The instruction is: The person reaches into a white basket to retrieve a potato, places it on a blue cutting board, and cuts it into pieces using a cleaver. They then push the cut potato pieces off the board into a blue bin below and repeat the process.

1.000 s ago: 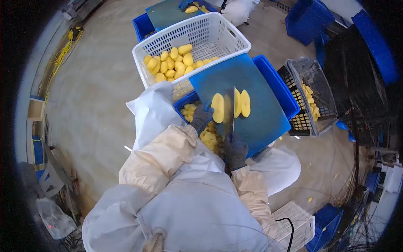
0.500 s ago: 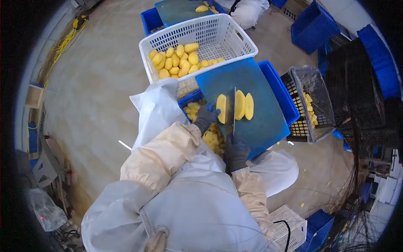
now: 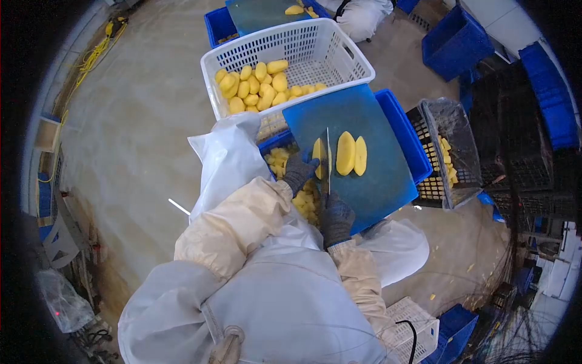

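Note:
My right hand [image 3: 336, 218], in a dark grey glove, grips a knife [image 3: 328, 159] whose blade stands along the right part of a peeled potato piece [image 3: 318, 153]. My left hand [image 3: 299, 172], gloved and with blue at the fingertips, is closed on that piece's left side. Part of the piece is hidden behind the fingers and blade. Right of the knife, a thick potato piece [image 3: 345, 153] and a thinner potato slice [image 3: 360, 156] lie side by side on the blue cutting board [image 3: 388, 182].
Beyond the board stands a white crate [image 3: 285, 31] part filled with peeled potatoes [image 3: 250, 87]. Under the board is a blue bin [image 3: 407, 136]; cut potato pieces [image 3: 308, 200] show below my hands. A lined black crate [image 3: 451, 115] stands at right. Another person's white-clothed leg [image 3: 364, 18] is at the top.
The knife and my right hand have shifted left, away from the thick piece and onto the left potato piece. My left hand stays in nearly the same place.

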Tool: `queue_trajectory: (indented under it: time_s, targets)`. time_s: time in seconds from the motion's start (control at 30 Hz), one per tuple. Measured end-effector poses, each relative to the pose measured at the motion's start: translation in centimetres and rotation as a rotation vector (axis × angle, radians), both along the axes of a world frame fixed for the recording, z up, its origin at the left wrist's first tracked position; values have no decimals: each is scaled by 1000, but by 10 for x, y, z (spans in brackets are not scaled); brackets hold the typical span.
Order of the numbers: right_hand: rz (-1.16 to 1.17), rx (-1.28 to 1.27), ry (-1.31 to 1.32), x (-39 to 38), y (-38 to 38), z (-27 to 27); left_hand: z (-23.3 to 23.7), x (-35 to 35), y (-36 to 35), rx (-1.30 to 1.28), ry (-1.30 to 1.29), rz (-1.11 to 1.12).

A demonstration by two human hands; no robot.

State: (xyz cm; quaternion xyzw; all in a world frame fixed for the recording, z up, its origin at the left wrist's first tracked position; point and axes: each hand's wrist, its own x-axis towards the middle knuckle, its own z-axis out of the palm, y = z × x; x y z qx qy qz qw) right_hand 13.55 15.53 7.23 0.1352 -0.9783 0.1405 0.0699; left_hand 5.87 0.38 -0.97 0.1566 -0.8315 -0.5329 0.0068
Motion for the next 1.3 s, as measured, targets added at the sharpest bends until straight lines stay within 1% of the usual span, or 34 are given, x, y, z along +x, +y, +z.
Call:
queue_trajectory:
  time_s: [0.07,0.1,0.17,0.3,0.37,0.4,0.47,0.5,0.57,0.6,0.67,0.7,0.77,0.8,0.87,1.0,1.07,1.1,1.17,1.3]
  targets:
    - [1,27,-20,0,-2,1,-1,-2,0,-122,-44,-23]
    - [0,27,-26,1,-2,2,-2,-1,0,-121,-49,-24]
    - [10,146,-376,2,-5,18,0,-1,1,-142,-44,-5]
    - [39,107,-415,2,-3,13,6,1,3,-113,13,8]
    - [36,0,-65,2,-4,9,20,1,3,-95,-84,-18]
    - [33,2,-71,2,-3,8,17,1,3,-93,-90,-21]
    - [67,17,-3,-1,-2,9,12,-2,2,-120,-79,-28]
    - [66,20,-9,-2,-1,10,9,-2,1,-118,-84,-29]
    - [83,45,-166,-7,1,16,13,-1,3,-134,-82,-36]
    - [80,47,-172,-10,3,14,13,-1,3,-131,-88,-40]
    - [147,61,-297,-15,6,13,12,-3,3,-132,-33,-12]
    - [146,62,-301,-15,6,13,12,-3,3,-130,-38,-12]
    - [74,43,-360,-17,5,24,23,-3,4,-89,-73,-6]
    - [75,45,-364,-17,5,23,18,-2,3,-88,-77,-5]
    - [150,26,-280,-17,7,20,7,-2,3,-110,-65,-5]
    - [164,84,-324,-19,4,18,1,-3,5,-133,-37,24]
    - [181,20,-187,-20,4,6,-7,-1,6,-123,41,77]
    - [184,19,-189,-25,2,-2,-11,-1,6,-123,39,80]
    - [136,-79,-385,-42,-8,-11,1,-1,6,-126,-39,33]
    - [166,-64,-287,-53,-8,-12,3,-2,4,-131,26,37]
